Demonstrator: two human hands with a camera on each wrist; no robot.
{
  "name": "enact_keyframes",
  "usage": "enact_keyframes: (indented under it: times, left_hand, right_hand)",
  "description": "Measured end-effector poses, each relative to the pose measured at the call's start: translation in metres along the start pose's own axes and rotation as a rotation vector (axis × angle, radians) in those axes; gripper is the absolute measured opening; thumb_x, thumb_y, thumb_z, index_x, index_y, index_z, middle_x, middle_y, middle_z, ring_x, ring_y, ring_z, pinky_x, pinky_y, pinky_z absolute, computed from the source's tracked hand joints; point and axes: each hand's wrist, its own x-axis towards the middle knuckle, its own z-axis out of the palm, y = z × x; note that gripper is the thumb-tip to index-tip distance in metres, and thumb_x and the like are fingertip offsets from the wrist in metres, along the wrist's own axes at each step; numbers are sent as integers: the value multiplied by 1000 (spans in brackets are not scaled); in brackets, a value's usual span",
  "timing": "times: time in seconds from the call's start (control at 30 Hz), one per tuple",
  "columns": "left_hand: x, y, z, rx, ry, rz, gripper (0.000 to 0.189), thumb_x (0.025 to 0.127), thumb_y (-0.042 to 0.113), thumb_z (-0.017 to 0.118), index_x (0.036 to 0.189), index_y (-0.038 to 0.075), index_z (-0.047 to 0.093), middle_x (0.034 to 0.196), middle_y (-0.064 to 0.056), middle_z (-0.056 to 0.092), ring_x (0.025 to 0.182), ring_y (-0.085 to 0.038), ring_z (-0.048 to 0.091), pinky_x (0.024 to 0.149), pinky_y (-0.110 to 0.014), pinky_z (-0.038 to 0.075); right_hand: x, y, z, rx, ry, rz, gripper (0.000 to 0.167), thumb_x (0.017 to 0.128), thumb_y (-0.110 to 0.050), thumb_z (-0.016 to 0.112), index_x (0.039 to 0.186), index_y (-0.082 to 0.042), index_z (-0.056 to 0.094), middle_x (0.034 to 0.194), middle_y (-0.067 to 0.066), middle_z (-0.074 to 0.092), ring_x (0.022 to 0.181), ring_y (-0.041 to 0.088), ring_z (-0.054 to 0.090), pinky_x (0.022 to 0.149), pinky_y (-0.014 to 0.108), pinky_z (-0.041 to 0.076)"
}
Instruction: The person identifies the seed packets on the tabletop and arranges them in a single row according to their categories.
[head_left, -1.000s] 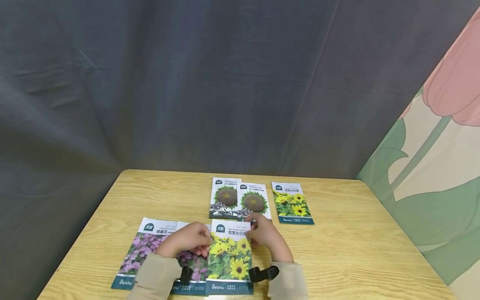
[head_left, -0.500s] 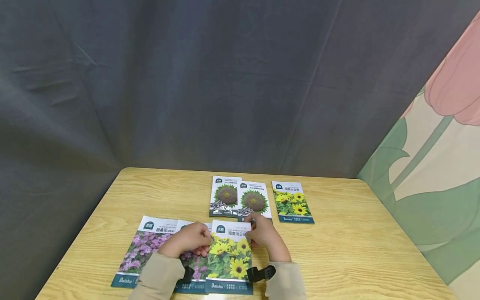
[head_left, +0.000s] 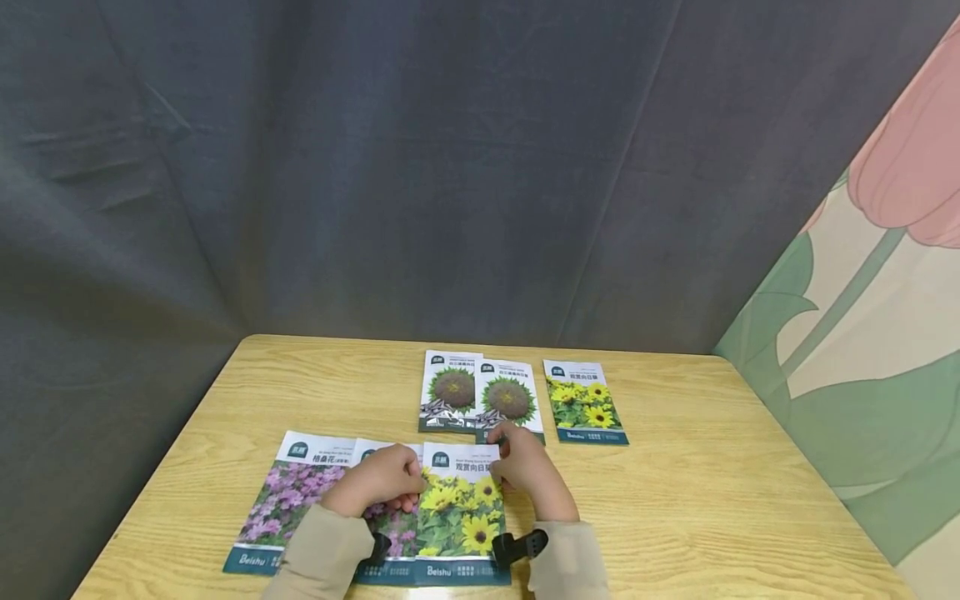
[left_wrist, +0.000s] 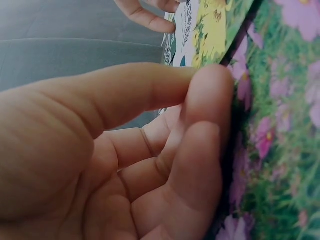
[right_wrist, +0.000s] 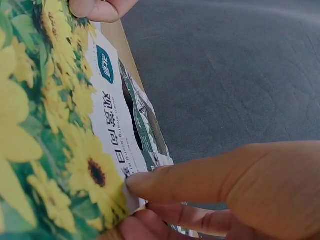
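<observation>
A seed packet with yellow flowers [head_left: 461, 517] lies face up at the front of the table, its left edge over a purple-flower packet [head_left: 393, 533]. My left hand [head_left: 382, 479] pinches its left edge between thumb and fingertips, the other fingers curled beneath. On the upper right edge, my right hand [head_left: 525, 467] grips the same packet, its thumb [right_wrist: 165, 187] on the printed front and fingers behind. Farther left, partly under my left forearm, lies another purple-flower packet [head_left: 288, 492].
Two packets with a large seed head, one on the left [head_left: 452, 392] and one on the right [head_left: 508, 400], overlap behind my hands. A smaller yellow-flower packet [head_left: 587, 404] lies to their right. A dark cloth [head_left: 450, 167] hangs behind the wooden table [head_left: 712, 500].
The held yellow-flower packet has shifted slightly: its top edge sits a little lower and its bottom edge a little farther right. Both hands keep their hold.
</observation>
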Motion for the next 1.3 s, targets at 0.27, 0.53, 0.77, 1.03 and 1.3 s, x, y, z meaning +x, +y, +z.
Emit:
enact_keyframes:
  times: [0.27,0.53,0.77,1.03,1.3]
  left_hand:
    - [0,2,2,22,12,-10,20,94,7,68,75,7,61,59,-5,62,50,-13,53,52,-29,50]
    - [1,4,2,55,32,-8,24,94,9,69,71,7,61,57,-4,61,46,-12,48,49,-27,44]
    - [0,6,4,72,41,-21,26,94,8,69,70,7,59,56,-4,60,45,-12,46,49,-27,42]
    - [0,8,5,91,49,7,26,95,9,69,71,8,57,57,-4,60,45,-12,47,48,-27,42]
    - [-2,15,7,91,115,59,17,99,11,63,82,10,58,61,-5,59,49,-16,47,48,-29,37]
  right_hand:
    - [0,0,-1,-1,12,-20,37,83,15,64,116,1,61,93,15,45,52,16,41,44,26,41]
    - [4,2,-1,-36,24,-40,39,81,14,65,118,1,61,95,14,46,52,16,43,44,26,42]
    - [2,2,-2,1,2,-15,40,81,13,66,119,1,61,94,14,48,58,18,48,46,27,47]
    - [-1,4,-8,29,5,-12,33,87,8,65,120,3,60,80,10,51,56,17,49,50,31,50]
    - [-2,8,-20,-27,87,-21,26,93,-1,66,119,1,64,75,7,58,57,17,53,51,29,44]
